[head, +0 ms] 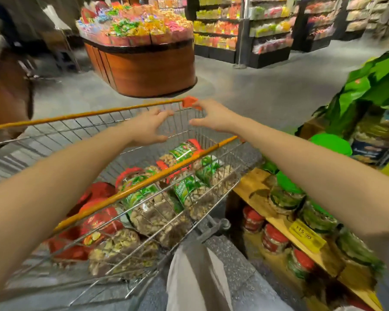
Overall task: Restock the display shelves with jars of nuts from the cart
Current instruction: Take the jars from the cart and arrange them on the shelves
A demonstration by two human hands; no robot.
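Note:
A wire shopping cart with orange rails stands in front of me, holding several jars of nuts with red lids and green or red labels, lying on their sides. Both my arms reach out over the cart. My left hand hovers above the far end of the basket, fingers spread and empty. My right hand is beside it, fingers apart, close to the cart's orange corner piece; I cannot tell if it touches. The wooden display shelf at my right carries jars with green lids above and red lids below.
A round wooden candy stand sits on the floor beyond the cart. Dark shelving units with packaged goods line the back. Green bags are piled atop the right display. A yellow price tag hangs on the shelf edge. The picture is motion-blurred.

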